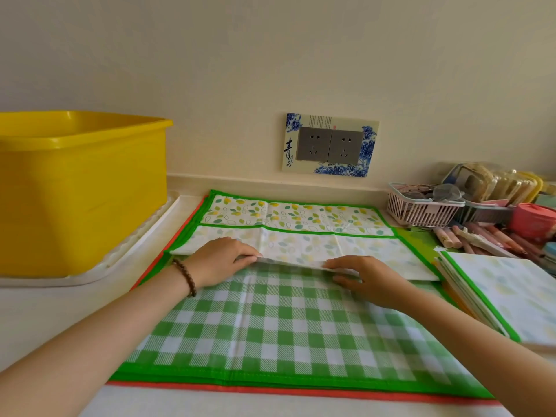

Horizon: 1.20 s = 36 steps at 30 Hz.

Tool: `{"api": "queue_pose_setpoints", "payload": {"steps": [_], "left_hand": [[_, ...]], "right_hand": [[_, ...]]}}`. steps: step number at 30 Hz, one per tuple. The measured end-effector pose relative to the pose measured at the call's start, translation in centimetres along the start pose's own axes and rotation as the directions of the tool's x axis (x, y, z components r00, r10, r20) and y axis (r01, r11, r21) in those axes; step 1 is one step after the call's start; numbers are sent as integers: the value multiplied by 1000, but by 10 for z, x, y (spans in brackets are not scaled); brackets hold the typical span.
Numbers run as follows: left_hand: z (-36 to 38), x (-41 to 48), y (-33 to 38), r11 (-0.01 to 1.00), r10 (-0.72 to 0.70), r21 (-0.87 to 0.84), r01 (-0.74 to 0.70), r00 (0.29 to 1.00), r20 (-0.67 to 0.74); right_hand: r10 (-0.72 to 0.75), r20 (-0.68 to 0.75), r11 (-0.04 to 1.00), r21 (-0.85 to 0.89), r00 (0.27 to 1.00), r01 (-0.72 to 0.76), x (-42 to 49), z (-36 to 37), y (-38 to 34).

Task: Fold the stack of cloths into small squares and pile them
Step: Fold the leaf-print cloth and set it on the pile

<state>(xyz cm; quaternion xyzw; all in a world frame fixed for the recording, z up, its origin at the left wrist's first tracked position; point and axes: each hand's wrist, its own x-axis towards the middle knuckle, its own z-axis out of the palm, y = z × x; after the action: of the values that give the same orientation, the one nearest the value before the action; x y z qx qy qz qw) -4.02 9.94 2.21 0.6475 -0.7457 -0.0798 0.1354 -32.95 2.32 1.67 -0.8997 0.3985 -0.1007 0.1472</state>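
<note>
1. The left hand, with a bead bracelet on its wrist, holds the raised fold of the leaf-print cloth, fingers on top. The right hand pinches the same fold, fingers above and thumb below.
2. Left of the checked cloth, a yellow tub stands on a white tray on the bench.
3. The leaf-print cloth lies across the far half of the checked cloth, with its near part doubled back toward the wall.
4. The checked cloth tops the flat stack. Green and red edges of other cloths show beneath it.
5. Beyond the checked cloth, a wall socket sits in a blue-flowered frame.
6. Just right of the checked cloth lies the folded pile of squares.
7. Farther right and back, a pink basket stands beside a row of pens.
</note>
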Motion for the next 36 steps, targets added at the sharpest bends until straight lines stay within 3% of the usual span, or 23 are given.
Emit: {"api": "queue_pose_setpoints", "payload": {"steps": [3, 5, 9, 13, 15, 18, 20, 22, 30, 36], "left_hand": [[-14, 1, -1, 990, -13, -138, 13, 1000, 4], [-29, -2, 2, 974, -24, -226, 27, 1000, 18], [-64, -10, 8, 959, -7, -283, 36, 995, 103], [-92, -14, 20, 971, -51, -217, 96, 978, 204], [-99, -15, 21, 963, -48, -249, 100, 977, 206], [-93, -12, 20, 971, -16, -238, 22, 1000, 25], [-83, -8, 22, 994, 54, -82, -68, 986, -157], [-73, -5, 27, 990, 142, 48, -135, 965, -221], [-22, 14, 27, 1000, 5, 20, -8, 993, 121], [0, 33, 17, 993, -24, 118, 16, 998, 65]], "right_hand": [[20, -56, 997, -75, 998, -24, 1, -12, -2], [16, -24, 1000, -15, 1000, -17, -1, -24, -5], [-17, 121, 997, 72, 993, 9, -6, -54, -15], [-17, 344, 970, 233, 939, -68, -8, -84, -30], [-35, 378, 958, 275, 925, -76, -5, -95, -35], [-37, 234, 988, 158, 972, 0, 9, -99, -33], [-44, 106, 999, 33, 993, 41, 26, -94, -28], [-49, 48, 998, -37, 998, 51, 43, -82, -22], [99, -41, 990, -93, 994, -102, 94, -22, 8], [174, -144, 973, -129, 974, -192, 116, -3, 22]]}}
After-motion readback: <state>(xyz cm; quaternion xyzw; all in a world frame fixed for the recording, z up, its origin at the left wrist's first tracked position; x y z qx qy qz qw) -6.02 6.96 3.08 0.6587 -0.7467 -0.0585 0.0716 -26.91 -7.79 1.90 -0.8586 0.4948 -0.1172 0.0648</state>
